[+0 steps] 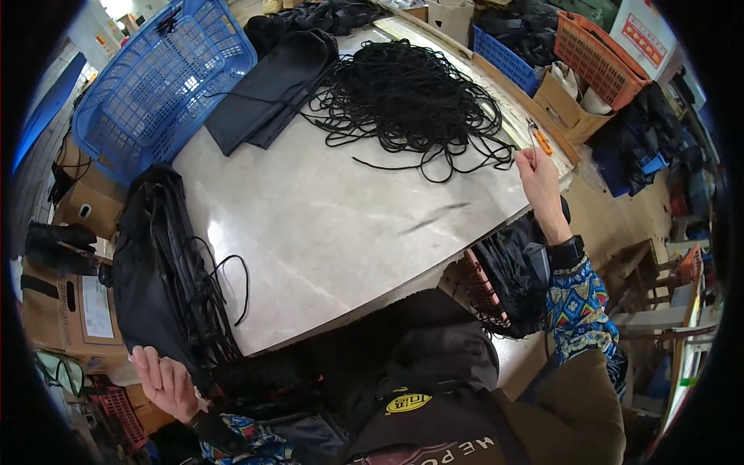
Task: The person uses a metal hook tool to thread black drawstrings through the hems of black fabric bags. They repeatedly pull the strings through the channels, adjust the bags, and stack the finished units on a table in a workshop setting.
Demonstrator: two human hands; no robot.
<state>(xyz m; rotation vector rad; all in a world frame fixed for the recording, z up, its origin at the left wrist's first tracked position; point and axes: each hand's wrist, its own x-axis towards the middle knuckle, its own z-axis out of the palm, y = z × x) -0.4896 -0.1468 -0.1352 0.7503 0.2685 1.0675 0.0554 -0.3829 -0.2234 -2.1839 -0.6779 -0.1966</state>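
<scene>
A pale worktable (341,225) fills a cluttered workshop, with crates and boxes crowding round it. The left hand (164,381) is at the near left corner, fingers closed on a bundle of black cut cords (167,263) draped over the table's edge. The right hand (540,180) reaches far across, pinching one strand at the rim of a big cord tangle (407,97). Beside the tangle lie dark cloth (271,85) and a blue basket (159,81).
</scene>
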